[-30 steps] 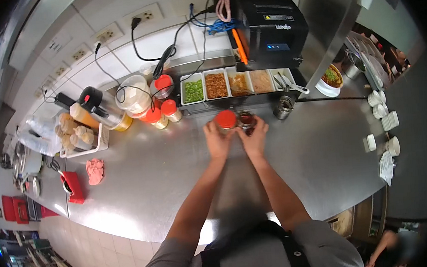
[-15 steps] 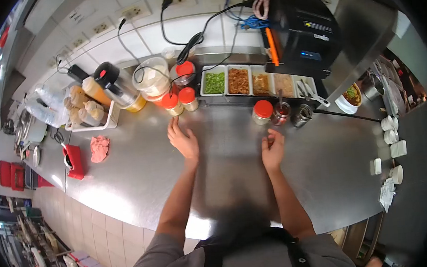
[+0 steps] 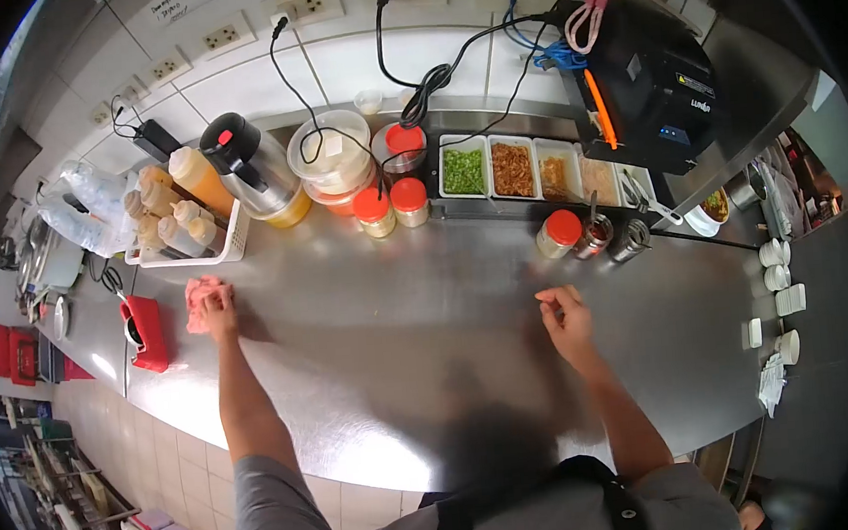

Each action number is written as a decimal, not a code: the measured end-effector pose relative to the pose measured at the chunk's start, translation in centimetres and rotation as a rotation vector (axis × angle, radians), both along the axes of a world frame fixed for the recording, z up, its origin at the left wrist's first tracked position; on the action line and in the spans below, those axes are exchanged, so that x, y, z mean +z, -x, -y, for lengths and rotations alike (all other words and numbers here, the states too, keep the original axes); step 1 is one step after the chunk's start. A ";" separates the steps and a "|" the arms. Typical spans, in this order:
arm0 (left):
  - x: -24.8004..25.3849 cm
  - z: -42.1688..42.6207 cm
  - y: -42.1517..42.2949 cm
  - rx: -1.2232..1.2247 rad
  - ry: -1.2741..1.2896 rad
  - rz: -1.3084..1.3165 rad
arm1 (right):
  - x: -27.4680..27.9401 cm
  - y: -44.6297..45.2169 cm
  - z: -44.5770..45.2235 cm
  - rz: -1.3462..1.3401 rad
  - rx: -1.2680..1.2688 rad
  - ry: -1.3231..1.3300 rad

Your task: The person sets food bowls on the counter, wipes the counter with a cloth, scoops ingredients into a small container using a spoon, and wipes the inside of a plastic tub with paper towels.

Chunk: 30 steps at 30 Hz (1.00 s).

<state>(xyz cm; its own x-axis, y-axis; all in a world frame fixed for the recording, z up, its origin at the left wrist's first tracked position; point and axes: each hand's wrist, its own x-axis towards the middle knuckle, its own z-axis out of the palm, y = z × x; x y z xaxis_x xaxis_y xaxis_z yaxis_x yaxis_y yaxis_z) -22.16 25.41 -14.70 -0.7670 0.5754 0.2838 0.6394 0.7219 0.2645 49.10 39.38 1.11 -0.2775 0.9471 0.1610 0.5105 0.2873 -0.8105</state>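
More widely parted than before: left hand (image 3: 219, 315) on the cloth (image 3: 201, 290), grip unclear; right hand (image 3: 569, 325) loosely open, jar (image 3: 558, 235) beyond.

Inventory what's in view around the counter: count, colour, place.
counter: one, steel-grey, centre
cloth: one, pink, left on counter
holder: one, red, left of cloth
basket: one, white, back left
squeeze bottles: several, mixed colours, in basket
jug: one, silver and black, beside basket
tub: one, translucent, right of jug
lidded jars: four, red-topped, three near tub, one farther right
open jars: two, dark, right of lidded jars
trays: five, white, back row
machine: one, black, back right
cables: several, mostly black, along wall
outlets: several, white, wall
food bowl: one, white, right of trays
small dishes: several, white, far right
left hand: one, bare, on cloth
right hand: one, bare, right of centre
sleeves: two, grey, bottom
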 end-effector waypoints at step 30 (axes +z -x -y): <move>20.8 12.8 -34.4 -0.263 0.194 0.052 | 1.8 21.3 -10.4 0.377 0.373 -0.505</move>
